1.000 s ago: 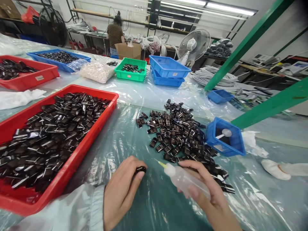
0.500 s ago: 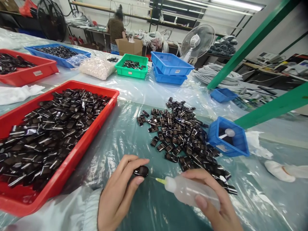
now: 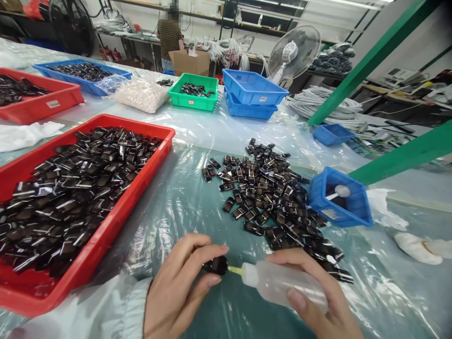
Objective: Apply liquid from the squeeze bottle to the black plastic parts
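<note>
Between the thumb and fingers of my left hand (image 3: 185,282) is a small glossy black plastic part (image 3: 216,265), its rounded end turned to the right. My right hand (image 3: 314,287) is wrapped round a translucent squeeze bottle (image 3: 278,282), tilted so that its yellow-green needle tip points left. That tip is at the end face of the black part; whether it touches or enters cannot be made out. Beyond both hands lies a loose pile of similar black parts (image 3: 271,188) on the plastic-covered table (image 3: 176,202).
A large red tray (image 3: 155,165) full of black parts stands at left. A small blue bin (image 3: 339,207) with a spoon is on the right, by a green post (image 3: 399,165). Farther back are a green tray (image 3: 194,101), stacked blue trays (image 3: 250,94) and a bag of pale pieces (image 3: 141,94).
My left hand has moved slightly right and down with the black part. The gap between the part and the bottle's needle tip has closed.
</note>
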